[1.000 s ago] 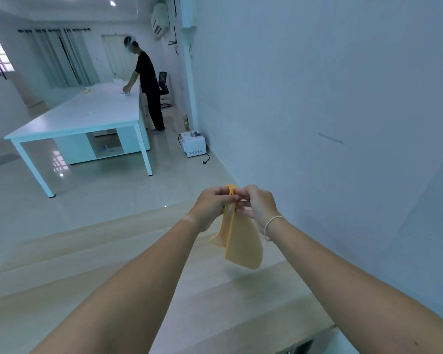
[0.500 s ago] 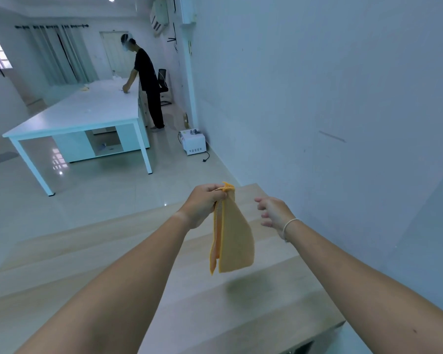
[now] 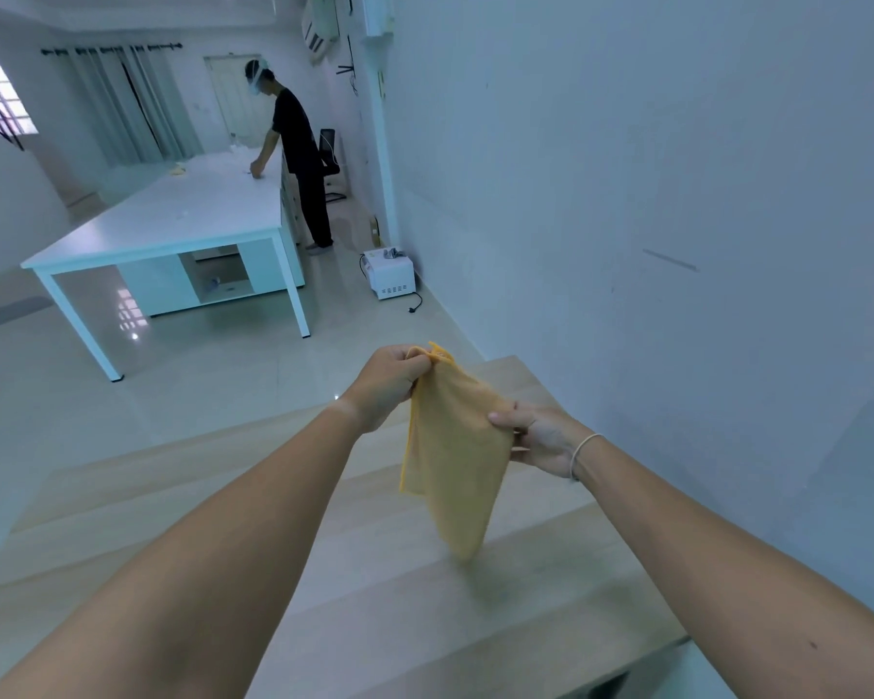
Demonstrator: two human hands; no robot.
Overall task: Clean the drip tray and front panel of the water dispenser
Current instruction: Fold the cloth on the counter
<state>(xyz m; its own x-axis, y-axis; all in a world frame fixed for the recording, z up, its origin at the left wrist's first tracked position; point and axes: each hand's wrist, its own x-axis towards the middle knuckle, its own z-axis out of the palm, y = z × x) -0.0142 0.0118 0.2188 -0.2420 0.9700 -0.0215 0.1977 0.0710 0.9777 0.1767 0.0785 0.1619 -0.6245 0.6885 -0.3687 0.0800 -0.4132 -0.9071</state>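
A yellow cleaning cloth [image 3: 455, 461] hangs in the air above a light wooden table [image 3: 374, 597]. My left hand [image 3: 389, 385] pinches the cloth's top corner. My right hand [image 3: 536, 438] grips the cloth's right edge lower down, fingers closed around the fabric; a thin band sits on that wrist. No water dispenser or drip tray shows in this view.
A plain wall [image 3: 652, 244] runs close along the right. On the floor by the wall sits a small white appliance [image 3: 389, 274] with a loose cord. Farther off stands a big white table [image 3: 182, 219] with a person in black [image 3: 299, 158] bent over it.
My right hand let go of the cloth's top corner, dropped away, then came back and took hold of the cloth's right edge. The left hand kept its pinch on the top.
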